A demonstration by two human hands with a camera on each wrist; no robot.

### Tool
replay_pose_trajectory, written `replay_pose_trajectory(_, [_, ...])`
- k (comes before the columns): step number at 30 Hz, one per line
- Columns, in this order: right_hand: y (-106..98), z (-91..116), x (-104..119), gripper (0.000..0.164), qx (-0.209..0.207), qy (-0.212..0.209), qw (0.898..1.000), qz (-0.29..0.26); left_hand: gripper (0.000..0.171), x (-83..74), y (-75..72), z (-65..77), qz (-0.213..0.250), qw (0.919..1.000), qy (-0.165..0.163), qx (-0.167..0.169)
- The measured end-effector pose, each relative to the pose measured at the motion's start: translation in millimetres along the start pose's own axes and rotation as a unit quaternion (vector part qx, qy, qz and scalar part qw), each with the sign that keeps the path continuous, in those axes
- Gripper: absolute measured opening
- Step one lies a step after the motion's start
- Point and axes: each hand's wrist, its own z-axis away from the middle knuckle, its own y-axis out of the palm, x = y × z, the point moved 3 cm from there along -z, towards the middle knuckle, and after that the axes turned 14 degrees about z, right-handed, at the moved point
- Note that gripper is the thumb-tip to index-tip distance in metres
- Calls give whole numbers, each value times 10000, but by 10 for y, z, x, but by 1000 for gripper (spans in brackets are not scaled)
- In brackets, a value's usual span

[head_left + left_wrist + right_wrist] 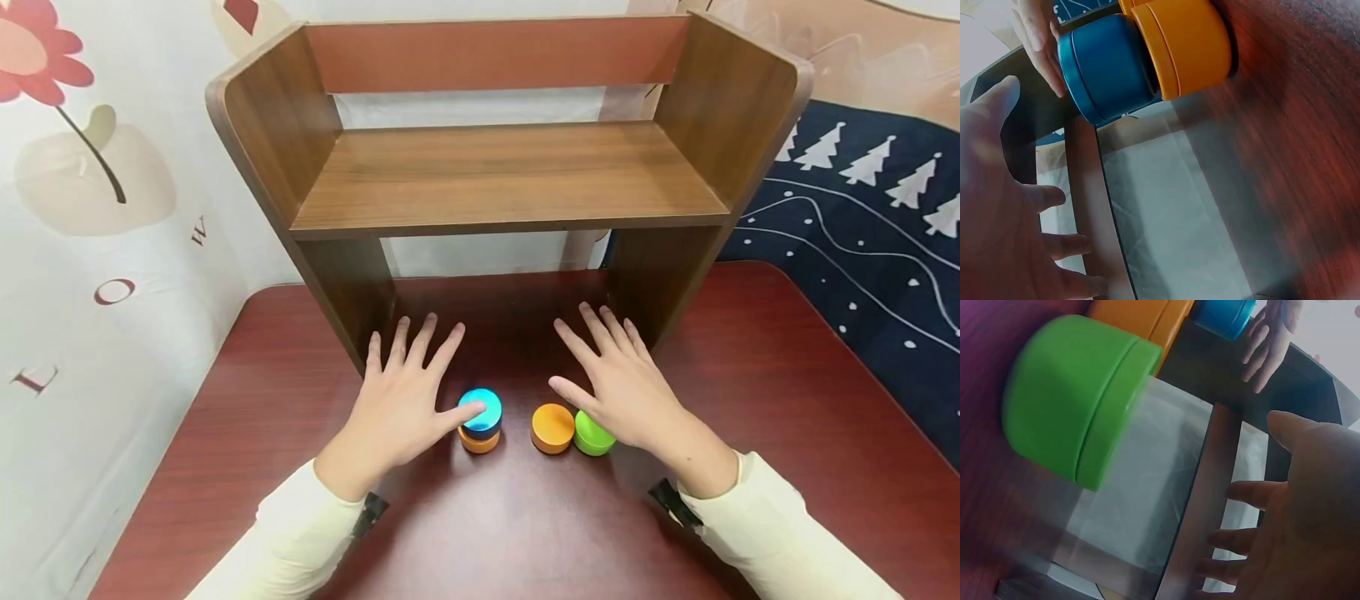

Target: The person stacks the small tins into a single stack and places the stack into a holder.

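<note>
Left grip (397, 410) and right grip (628, 392) are spread and empty; the blue jar (491, 420), upright on an orange jar (479, 446), stands inward of the left, the nearer.

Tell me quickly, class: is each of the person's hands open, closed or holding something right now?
Left hand: open, fingers spread, holding nothing.
Right hand: open, fingers spread, holding nothing.
</note>
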Motion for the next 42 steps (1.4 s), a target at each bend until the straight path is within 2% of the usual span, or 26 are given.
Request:
replay_pose_trajectory(3, [-1, -4, 22, 73, -19, -56, 10000, 46, 95, 7, -8, 13, -69, 10000, 3, 14])
replay_pose_trajectory(8, [-21, 12, 36, 70, -130, -47, 9999, 26, 88, -34, 3, 33, -35, 9994, 266, -216])
replay_pose_trajectory(12, [-37, 48, 67, 66, -253, -51, 9993, -269, 72, -83, 23, 58, 401, 9956, 576, -621])
replay_pose_trajectory(16, [-16, 83, 116, 62, -385, -133, 9978, -531, 56, -78, 39, 82, 805, 9876, 862, -1036])
replay_pose_trajectory(20, [12, 123, 141, 60, -505, -264, 9962, -653, 45, -36, 72, 108, 1083, 9807, 1092, -1210])
replay_pose_trajectory(25, [25, 149, 146, 54, -866, -409, 9925, -760, 41, 33, 147, 136, 1447, 9734, 1369, -1135])
replay_pose_trajectory(30, [16, 170, 156, 46, -1259, -623, 9862, -875, 45, 64, 194, 161, 1699, 9670, 1500, -1162])
replay_pose_trajectory(34, [-3, 180, 152, 42, -1455, -811, 9819, -902, 52, 82, 216, 170, 1713, 9706, 1326, -1053])
replay_pose_trajectory(38, [-11, 173, 148, 38, -1529, -1009, 9789, -904, 60, 117, 242, 178, 1600, 9785, 1062, -758])
replay_pose_trajectory(42, [-5, 164, 147, 34, -1506, -1138, 9779, -903, 67, 157, 277, 179, 1627, 9819, 850, -460])
